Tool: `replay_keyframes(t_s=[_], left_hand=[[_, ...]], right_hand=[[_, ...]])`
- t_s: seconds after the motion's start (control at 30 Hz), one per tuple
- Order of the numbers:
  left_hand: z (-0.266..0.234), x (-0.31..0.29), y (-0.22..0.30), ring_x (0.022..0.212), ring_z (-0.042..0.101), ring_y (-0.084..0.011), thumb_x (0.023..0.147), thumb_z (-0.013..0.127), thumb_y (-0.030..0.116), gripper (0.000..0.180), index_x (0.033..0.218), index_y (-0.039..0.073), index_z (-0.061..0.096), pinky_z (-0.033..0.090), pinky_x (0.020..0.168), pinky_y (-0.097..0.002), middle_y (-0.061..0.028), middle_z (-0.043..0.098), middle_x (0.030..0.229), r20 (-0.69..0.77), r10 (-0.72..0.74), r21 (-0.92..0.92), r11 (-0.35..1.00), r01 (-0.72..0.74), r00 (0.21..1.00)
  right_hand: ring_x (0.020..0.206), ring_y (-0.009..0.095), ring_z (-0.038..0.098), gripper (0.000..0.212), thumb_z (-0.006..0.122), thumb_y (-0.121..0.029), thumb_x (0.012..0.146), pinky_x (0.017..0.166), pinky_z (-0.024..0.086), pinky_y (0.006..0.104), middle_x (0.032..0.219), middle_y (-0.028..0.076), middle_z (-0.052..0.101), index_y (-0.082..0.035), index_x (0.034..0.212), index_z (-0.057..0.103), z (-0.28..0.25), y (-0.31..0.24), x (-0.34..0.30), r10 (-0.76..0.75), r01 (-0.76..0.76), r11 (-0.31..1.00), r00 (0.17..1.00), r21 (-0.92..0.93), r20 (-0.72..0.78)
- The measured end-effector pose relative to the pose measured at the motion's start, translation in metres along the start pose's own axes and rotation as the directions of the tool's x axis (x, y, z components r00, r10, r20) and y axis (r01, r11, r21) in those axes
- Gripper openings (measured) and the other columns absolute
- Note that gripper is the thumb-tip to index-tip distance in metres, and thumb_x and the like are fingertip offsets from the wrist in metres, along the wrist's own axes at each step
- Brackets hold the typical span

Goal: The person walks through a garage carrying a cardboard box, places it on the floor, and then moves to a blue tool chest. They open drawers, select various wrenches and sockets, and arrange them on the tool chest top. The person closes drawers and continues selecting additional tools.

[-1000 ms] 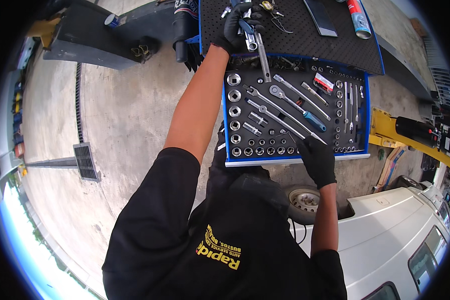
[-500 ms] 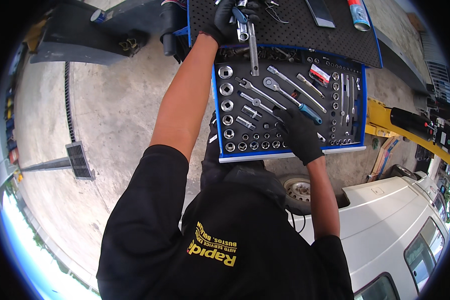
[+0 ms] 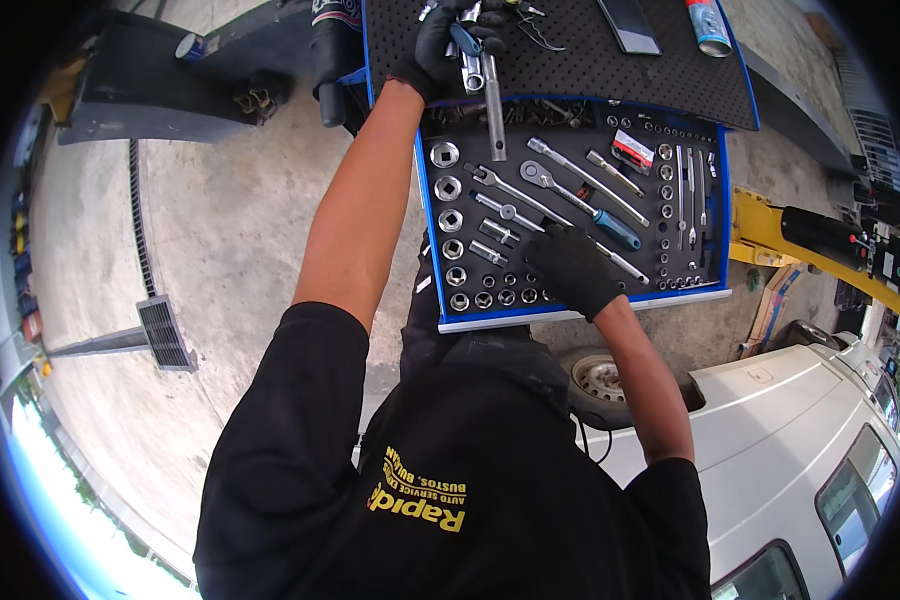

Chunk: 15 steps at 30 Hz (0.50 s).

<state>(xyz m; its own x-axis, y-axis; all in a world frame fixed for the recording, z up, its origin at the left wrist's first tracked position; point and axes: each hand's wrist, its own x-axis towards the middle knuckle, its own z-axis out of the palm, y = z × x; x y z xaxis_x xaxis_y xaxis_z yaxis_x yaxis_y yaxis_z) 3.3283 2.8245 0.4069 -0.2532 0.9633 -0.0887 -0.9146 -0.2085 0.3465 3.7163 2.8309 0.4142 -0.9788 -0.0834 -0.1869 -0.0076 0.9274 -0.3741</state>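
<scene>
Both my hands wear black gloves. At the top, my left hand (image 3: 450, 45) is closed around several metal tools: a knurled steel bar (image 3: 494, 110) hangs from it beside a chrome tube-like piece (image 3: 472, 75), and a blue grip shows between the fingers. My right hand (image 3: 573, 268) reaches low over the tool drawer (image 3: 580, 312), fingers extended leftward by the small sockets (image 3: 507, 297), with nothing visible in them. Just above it lie a blue-handled ratchet (image 3: 585, 207) and a chrome breaker bar (image 3: 505, 180). Its fingertips blend into the dark foam.
Large sockets (image 3: 448, 188) line the drawer's left side. A small red-and-white box (image 3: 633, 150) sits inside. On the perforated black top (image 3: 580, 85) lie a phone (image 3: 630, 25) and a spray can (image 3: 708, 28). A white vehicle (image 3: 770, 430) and yellow lift arm (image 3: 770, 240) stand at right.
My right hand has shifted left and slightly down across the drawer, uncovering a chrome extension bar. My left hand still grips its tools. The whole view has shifted slightly.
</scene>
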Motion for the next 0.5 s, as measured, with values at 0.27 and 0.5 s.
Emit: replay_keyframes(t_s=[0.27, 0.5], left_hand=[[0.0, -0.004, 0.003, 0.063, 0.059, -0.0077, 0.101, 0.073, 0.029, 0.024, 0.111, 0.008, 0.065, 0.053, 0.065, -0.0299, 0.0, 0.065, 0.085, -0.011, -0.041, -0.001, 0.999, 0.041, 0.999], [0.014, -0.013, -0.001, 0.063, 0.056, -0.0044, 0.104, 0.069, 0.028, 0.025, 0.115, 0.007, 0.063, 0.05, 0.062, -0.0268, 0.0035, 0.056, 0.083, -0.099, -0.049, -0.007, 0.999, 0.049, 0.994]], right_hand=[[0.082, 0.015, 0.067, 0.009, 0.065, -0.01, 0.098, 0.076, 0.055, 0.0315, 0.096, 0.007, 0.073, -0.006, 0.105, 0.068, -0.044, -0.006, -0.04, 0.555, -0.16, 0.63, 0.777, 0.76, -0.297], [0.062, 0.009, 0.053, 0.01, 0.057, -0.014, 0.104, 0.056, 0.043, 0.0236, 0.079, 0.001, 0.058, -0.006, 0.105, 0.062, 0.03, 0.004, -0.166, 0.891, 0.22, -0.062, 0.451, 0.973, -0.045]])
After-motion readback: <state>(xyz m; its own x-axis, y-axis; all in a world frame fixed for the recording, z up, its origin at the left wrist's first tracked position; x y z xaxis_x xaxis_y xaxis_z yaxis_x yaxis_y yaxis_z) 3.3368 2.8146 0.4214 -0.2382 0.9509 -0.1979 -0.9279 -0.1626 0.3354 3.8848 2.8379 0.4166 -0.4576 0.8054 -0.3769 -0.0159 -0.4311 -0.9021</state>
